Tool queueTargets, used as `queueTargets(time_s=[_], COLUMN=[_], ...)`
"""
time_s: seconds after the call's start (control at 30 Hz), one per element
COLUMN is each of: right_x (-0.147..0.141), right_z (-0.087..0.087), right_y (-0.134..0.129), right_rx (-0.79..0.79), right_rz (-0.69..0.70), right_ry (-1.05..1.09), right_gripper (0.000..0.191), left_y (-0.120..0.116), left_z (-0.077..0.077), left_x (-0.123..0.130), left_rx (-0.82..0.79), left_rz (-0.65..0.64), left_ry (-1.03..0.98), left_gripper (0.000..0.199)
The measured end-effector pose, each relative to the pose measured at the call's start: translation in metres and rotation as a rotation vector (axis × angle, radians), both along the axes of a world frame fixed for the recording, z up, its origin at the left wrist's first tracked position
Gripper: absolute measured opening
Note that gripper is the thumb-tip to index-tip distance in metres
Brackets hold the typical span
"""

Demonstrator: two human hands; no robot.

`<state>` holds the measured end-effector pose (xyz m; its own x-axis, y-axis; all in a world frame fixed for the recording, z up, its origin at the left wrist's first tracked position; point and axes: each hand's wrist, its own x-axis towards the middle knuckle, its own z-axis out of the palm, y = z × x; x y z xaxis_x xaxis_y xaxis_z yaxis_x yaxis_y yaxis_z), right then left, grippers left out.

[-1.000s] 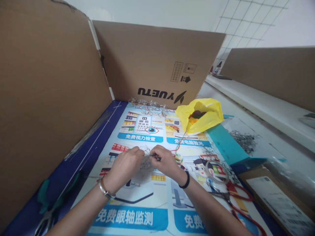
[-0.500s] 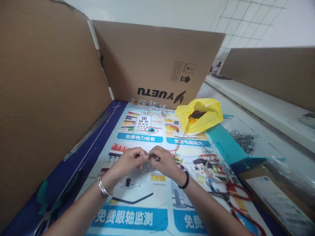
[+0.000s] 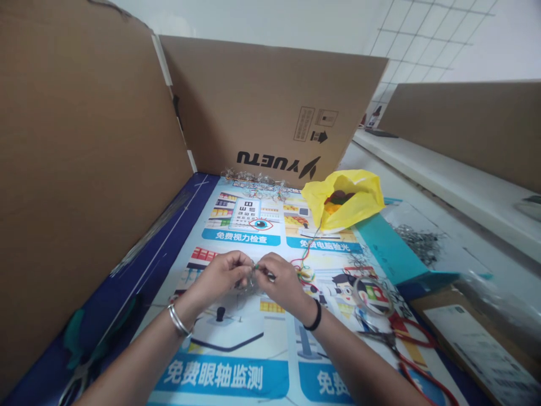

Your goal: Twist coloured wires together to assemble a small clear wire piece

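over the printed sheet [image 3: 249, 369], our left hand [image 3: 220, 277] and right hand [image 3: 282, 280] meet, fingertips pinched on a fine wire tangle [image 3: 252, 281]. similar wire clusters [image 3: 253, 178] lie by the cardboard panel [image 3: 253, 101]; ours looks unfinished, how far along we cannot tell.

the single view comes from a camera worn on the person's head, facing forward and down over both hands [image 3: 248, 275] toward an upright cardboard panel [image 3: 270, 107].
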<state>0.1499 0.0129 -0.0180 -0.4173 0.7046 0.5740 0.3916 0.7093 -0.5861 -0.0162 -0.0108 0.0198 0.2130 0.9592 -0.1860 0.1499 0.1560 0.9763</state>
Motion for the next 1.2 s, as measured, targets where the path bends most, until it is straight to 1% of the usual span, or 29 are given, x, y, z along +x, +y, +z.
queueTargets(time_s=[0.1, 0.23, 0.37, 0.47, 0.57, 0.67, 0.73, 0.87, 1.03, 1.2], right_x=[0.0, 0.001, 0.002, 0.002, 0.003, 0.003, 0.003, 0.002, 0.002, 0.002], right_z=[-0.001, -0.002, -0.001, 0.0, 0.0, 0.0, -0.001, -0.003, -0.002, 0.001], right_y=[-0.002, -0.003, -0.005, -0.006, -0.005, -0.004, -0.004, -0.004, -0.004, -0.004], right_rx=[0.127, 0.292, 0.372, 0.395, 0.411, 0.413, 0.413, 0.419, 0.406, 0.358], right_rz=[-0.04, -0.107, -0.12, -0.121, -0.125, -0.128, -0.13, -0.137, -0.143, -0.127], right_ry=[-0.067, -0.203, -0.328, -0.392, -0.414, -0.416, -0.41, -0.391, -0.368, -0.354], right_gripper=[0.011, 0.011, 0.01, 0.01, 0.012, 0.012, 0.013, 0.014, 0.015, 0.015], left_y=[0.0, -0.001, 0.0, 0.0, -0.001, -0.002, -0.002, -0.002, -0.001, -0.002], left_z=[-0.001, -0.003, -0.009, -0.012, -0.012, -0.011, -0.011, -0.013, -0.015, -0.013], left_x=[0.001, 0.003, 0.003, 0.002, 0.002, 0.002, 0.002, 0.001, -0.001, -0.001], left_rx=[0.068, 0.146, 0.202, 0.304, 0.457, 0.582, 0.637, 0.671, 0.658, 0.628], left_rz=[0.007, 0.043, 0.065, 0.059, 0.049, 0.016, -0.006, -0.039, -0.056, -0.062], left_ry=[0.038, 0.149, 0.248, 0.359, 0.466, 0.521, 0.548, 0.586, 0.605, 0.605], left_gripper=[0.006, 0.002, 0.005, 0.006, 0.008, 0.011, 0.013, 0.013, 0.014, 0.014])
